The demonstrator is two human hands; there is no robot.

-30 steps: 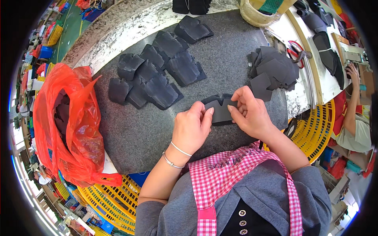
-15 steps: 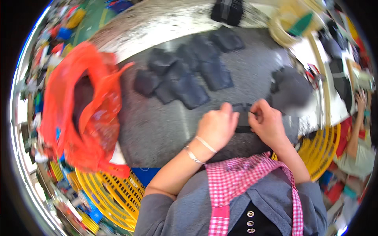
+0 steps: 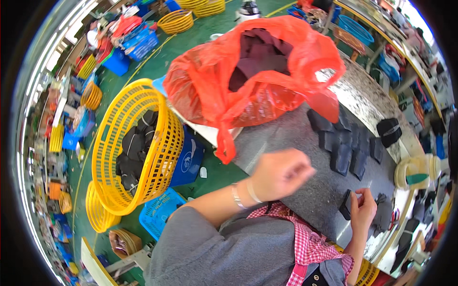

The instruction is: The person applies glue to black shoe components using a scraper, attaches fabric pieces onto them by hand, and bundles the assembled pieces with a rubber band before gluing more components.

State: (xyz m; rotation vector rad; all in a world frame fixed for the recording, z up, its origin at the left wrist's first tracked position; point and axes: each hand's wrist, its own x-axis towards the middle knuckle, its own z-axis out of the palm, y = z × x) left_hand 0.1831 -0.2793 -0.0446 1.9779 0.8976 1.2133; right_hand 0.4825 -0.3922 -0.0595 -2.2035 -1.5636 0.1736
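My left hand [image 3: 281,174] hovers over the near edge of the grey mat [image 3: 291,138], blurred, with its fingers curled and nothing visible in it. My right hand [image 3: 363,209] pinches a small dark fabric piece [image 3: 345,205] that stands on the mat. Several more dark pieces [image 3: 344,143] lie in overlapping rows farther back on the mat. A red plastic bag [image 3: 257,76], open at the top and holding dark pieces, sits at the mat's left end, closest to my left hand.
A yellow basket [image 3: 143,148] with dark pieces stands on the floor to my left, beside a blue bin [image 3: 190,162] and a blue crate [image 3: 157,214]. A yellowish tape roll [image 3: 411,174] lies at the table's far right. Baskets and crates crowd the green floor.
The view has swung left toward the bag and basket. My left hand has let go of the piece and lifted away to the left; my right hand still holds the piece.
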